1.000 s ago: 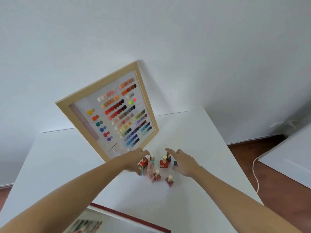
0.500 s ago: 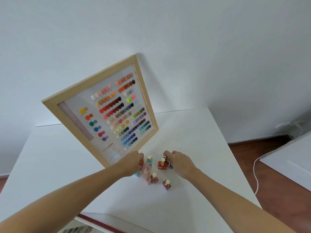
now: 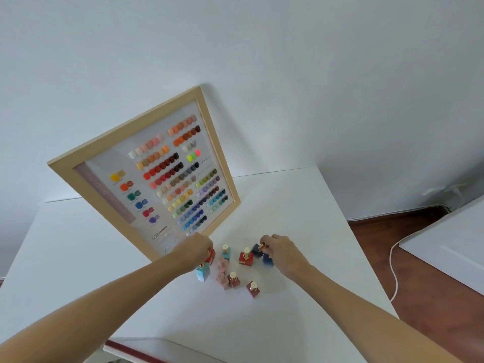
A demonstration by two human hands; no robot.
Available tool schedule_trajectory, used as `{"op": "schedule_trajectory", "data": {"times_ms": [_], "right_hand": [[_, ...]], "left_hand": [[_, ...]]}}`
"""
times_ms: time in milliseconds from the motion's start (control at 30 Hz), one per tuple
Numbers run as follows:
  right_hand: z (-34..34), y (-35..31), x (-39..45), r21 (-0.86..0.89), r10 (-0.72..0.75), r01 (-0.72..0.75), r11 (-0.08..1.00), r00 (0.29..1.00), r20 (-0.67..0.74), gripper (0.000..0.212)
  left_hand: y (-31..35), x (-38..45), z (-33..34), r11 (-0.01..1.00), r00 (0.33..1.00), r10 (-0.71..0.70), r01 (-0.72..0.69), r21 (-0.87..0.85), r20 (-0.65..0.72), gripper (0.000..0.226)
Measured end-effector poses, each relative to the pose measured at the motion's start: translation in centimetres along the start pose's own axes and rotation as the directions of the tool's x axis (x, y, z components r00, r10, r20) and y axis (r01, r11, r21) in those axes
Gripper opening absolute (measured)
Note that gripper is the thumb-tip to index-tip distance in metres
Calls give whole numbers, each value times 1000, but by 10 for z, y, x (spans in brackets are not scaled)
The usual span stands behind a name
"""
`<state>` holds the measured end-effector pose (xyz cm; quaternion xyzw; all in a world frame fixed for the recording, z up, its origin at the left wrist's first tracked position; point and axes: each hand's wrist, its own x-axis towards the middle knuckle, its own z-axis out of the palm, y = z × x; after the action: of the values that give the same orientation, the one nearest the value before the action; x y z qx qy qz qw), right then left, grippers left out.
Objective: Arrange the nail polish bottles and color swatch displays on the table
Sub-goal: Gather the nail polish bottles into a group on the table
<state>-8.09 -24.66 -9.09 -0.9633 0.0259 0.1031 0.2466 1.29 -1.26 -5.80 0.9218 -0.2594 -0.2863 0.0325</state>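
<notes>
A wood-framed color swatch display leans against the wall at the back of the white table. In front of it stands a cluster of several small square nail polish bottles with gold caps. My left hand is closed over a red bottle at the cluster's left. My right hand pinches the gold cap of a dark blue bottle at the right. Between them stand a teal bottle and a red bottle. Pink bottles and two dark red ones sit nearer me.
A second display with a dark red edge pokes in at the table's near edge. A white cable runs over the wooden floor on the right, beside another white surface. Bare tabletop lies left and right of the bottles.
Both hands went from spread fingers above the cluster to closed grips, the left on a red bottle, the right on the dark blue bottle's cap. The view tilted slightly up.
</notes>
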Motion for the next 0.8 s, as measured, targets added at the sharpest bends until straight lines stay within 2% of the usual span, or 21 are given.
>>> {"op": "schedule_trajectory", "data": {"times_ms": [267,467,667,800], "right_hand": [[-36,50,-37,276,175,-136,952,977,-123,12],[-70,98,-69,322,307,-235,917,931,-197,10],[-92,133,-93,346,394,-298,890,884,-251,9],[-96,148,-96,342,427,-337,877,873,-236,11]], "left_hand": [[16,-8,-55,996,985,74,-66,56,-154,25],[78,0,-85,968,933,246,-226,106,-262,27],[162,35,-66,932,917,362,-353,78,-171,26],[209,61,-46,926,921,377,-375,39,-103,25]]}}
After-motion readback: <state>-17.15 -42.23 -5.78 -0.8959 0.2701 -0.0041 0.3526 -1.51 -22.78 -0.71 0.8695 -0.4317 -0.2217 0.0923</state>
